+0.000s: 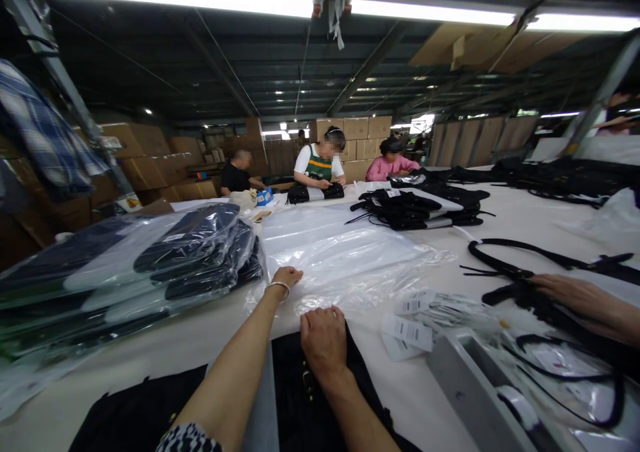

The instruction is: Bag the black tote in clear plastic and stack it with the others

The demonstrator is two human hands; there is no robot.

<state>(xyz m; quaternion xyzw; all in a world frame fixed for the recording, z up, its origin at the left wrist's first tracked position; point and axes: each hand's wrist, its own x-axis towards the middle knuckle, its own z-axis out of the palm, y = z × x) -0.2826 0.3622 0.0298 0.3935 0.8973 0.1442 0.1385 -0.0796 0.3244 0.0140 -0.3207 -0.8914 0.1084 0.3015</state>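
My left hand (287, 278), a bangle on its wrist, reaches forward to the near edge of a stack of clear plastic bags (345, 252) on the white table (165, 345). Its fingers look pinched on the top bag's edge. Closer to me, my right hand (323, 337) lies knuckles up with its fingers curled onto a black garment (305, 405) spread at the table's near edge. A small metal fitting shows on the garment just below that hand.
A pile of bagged dark garments (150, 259) lies at left. White paper tags (410, 325) and a grey tray (470, 392) are at right. Another person's hand (580, 299) rests on black straps (525, 285). Black garments (420, 209) are stacked further back, where three people work before cardboard boxes.
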